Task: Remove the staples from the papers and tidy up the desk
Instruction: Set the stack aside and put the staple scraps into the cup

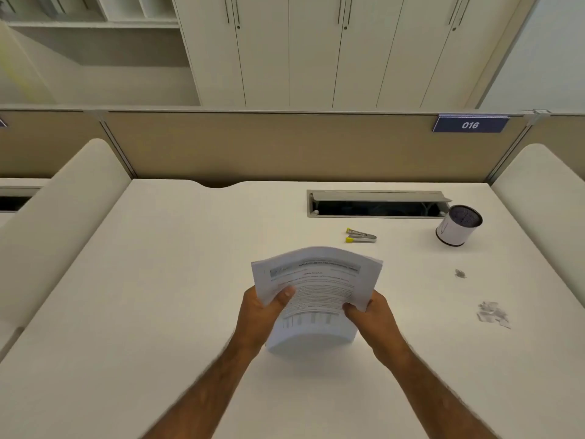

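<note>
Step read: squaring up the papers (316, 289); pulling looked done. Left hand (262, 312) gripped their left edge, thumb on the printed face. Right hand (373, 315) gripped the right edge the same way. Both were closed on the papers, nothing else held.

Papers stood mid-surface (158, 280) right in front of me, and the lower edge looked to rest on it. Long axis ran 6 to 12: header edge up and away at 12, foot at 6, print facing me. They were bowed across the width from the squeeze.

Loose staples (492, 313) lay at 3 o'clock from the papers, well apart, with a smaller clump (460, 274) at 2. Remover (361, 236) was near at 1 o'clock, yellow tips toward 9. Cup (459, 229) was further out at 2.

I couldn't tell if any staple was left in the corners; too small. My call for the next move: tap the foot edge to align the sheets, ease the squeeze so the bow doesn't fan them, and lay them flat. Staples and remover had yet to be cleared.
</note>
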Available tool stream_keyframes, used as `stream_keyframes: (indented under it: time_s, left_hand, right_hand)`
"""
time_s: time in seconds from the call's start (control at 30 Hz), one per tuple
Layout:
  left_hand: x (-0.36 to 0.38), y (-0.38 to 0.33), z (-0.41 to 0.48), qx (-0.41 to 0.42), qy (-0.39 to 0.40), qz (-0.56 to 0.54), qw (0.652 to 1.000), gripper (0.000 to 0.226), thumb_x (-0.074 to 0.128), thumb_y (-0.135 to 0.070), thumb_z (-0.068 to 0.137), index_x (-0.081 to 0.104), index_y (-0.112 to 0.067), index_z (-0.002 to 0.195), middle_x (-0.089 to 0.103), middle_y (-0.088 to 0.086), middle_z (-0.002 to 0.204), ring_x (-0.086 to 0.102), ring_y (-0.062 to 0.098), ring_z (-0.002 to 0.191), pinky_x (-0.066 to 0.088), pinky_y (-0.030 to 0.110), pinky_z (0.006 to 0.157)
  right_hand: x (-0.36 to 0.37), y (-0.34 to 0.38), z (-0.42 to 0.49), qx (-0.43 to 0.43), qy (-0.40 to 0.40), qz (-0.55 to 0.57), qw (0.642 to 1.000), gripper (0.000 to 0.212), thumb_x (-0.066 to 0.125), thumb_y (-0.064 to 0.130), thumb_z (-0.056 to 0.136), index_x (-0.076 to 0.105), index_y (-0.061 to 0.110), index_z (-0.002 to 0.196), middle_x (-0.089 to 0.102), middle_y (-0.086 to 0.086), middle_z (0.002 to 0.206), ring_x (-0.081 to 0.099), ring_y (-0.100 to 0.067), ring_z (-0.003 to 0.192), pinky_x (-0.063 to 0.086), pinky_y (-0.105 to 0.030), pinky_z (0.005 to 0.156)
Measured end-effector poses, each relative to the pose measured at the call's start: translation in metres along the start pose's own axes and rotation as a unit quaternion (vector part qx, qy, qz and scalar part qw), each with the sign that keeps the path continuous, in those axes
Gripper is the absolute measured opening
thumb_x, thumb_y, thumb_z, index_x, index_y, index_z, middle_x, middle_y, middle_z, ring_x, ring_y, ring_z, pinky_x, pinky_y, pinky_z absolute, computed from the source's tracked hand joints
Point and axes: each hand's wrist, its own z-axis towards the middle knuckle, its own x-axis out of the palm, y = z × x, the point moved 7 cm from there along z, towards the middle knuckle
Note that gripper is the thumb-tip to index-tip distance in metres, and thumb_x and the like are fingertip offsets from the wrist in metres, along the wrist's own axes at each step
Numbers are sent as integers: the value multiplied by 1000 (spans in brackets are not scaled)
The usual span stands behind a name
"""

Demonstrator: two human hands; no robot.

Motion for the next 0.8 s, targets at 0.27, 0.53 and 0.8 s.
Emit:
stream_keyframes:
  time_s: [0.27, 0.53, 0.8]
  left_hand:
    - [-8, 63, 1, -63, -19, 80, 995, 22, 72, -20, 94, 68, -36, 107, 74, -15, 105, 71, 8, 99, 54, 11, 74]
    - [-46, 76, 42, -57, -43, 118, 990, 16, 66, -25, 99, 71, -32, 113, 77, -15, 108, 74, 3, 96, 60, 21, 80]
    - [-110, 69, 158, -65, -147, 160, 974, 29, 70, -15, 95, 65, -13, 124, 72, 2, 116, 67, 19, 100, 51, 29, 83]
  right_hand:
    - [8, -45, -7, 42, -37, -46, 997, 39, 52, 9, 81, 67, 28, 112, 74, 12, 104, 68, -2, 99, 53, -18, 78]
    - [40, -64, 31, 104, -112, -89, 984, 17, 49, 2, 93, 59, 15, 99, 69, 0, 100, 67, -15, 88, 56, -29, 71]
    - [101, -38, 145, 107, -129, -82, 982, 14, 47, 0, 89, 58, 6, 94, 65, -3, 92, 62, -21, 84, 44, -21, 60]
